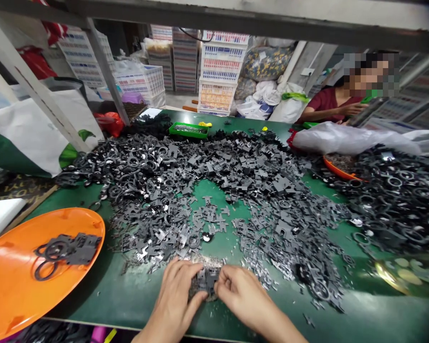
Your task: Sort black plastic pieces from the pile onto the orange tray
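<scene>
A dark grey flat plastic part [208, 280] with cut-outs lies low over the near edge of the green table, between my two hands. My left hand [177, 293] grips its left side, thumb below and fingers above. At its right side, my right hand [241, 291] is closed in a pinch against the part; whatever small piece the fingertips may hold is hidden. Tiny metallic bits [214, 262] are scattered right around the part. Just beyond my hands spreads a large heap of loose dark grey plastic pieces [250, 166], with rings and flat plates among them.
An orange tray [14, 281] at the left carries a few joined grey parts and rings. A green tray [188, 131] stands behind the heap. More dark parts [396, 200] pile up at the right. A co-worker [338, 102] sits across the table, near a metal frame [107, 66].
</scene>
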`<action>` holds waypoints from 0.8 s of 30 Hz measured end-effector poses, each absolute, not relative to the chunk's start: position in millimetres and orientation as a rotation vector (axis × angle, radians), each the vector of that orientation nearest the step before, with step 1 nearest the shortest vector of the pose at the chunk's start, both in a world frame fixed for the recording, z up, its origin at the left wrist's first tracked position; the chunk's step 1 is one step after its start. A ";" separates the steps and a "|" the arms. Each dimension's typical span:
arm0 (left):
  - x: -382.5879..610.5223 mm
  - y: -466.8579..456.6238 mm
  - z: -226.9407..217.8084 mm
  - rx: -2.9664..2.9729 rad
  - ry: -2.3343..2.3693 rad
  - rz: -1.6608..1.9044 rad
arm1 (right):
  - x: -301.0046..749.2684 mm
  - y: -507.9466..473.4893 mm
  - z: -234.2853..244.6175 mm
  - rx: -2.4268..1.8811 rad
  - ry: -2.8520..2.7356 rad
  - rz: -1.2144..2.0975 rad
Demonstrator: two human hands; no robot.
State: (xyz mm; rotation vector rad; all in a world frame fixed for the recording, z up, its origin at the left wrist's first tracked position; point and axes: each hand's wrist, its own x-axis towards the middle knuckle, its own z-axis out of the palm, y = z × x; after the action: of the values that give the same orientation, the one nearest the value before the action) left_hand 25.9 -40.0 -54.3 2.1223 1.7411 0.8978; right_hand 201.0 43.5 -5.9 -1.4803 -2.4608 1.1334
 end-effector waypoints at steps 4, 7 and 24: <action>25.9 -37.0 -47.9 2.283 1.698 0.734 | 198.5 53.6 -5.3 -1.526 -2.535 1.120; 26.2 -33.6 -38.5 2.322 1.712 0.643 | 203.7 60.4 -8.2 -1.533 -2.538 1.153; 27.1 -38.6 -35.7 2.072 1.724 0.815 | 174.7 103.1 -19.9 -1.119 -2.631 0.637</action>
State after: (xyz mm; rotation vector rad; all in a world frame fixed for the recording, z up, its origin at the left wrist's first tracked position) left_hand 27.1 -38.6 -35.7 2.0721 1.7243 0.8154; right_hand 174.7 103.1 -19.9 -1.1195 -2.6306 0.6370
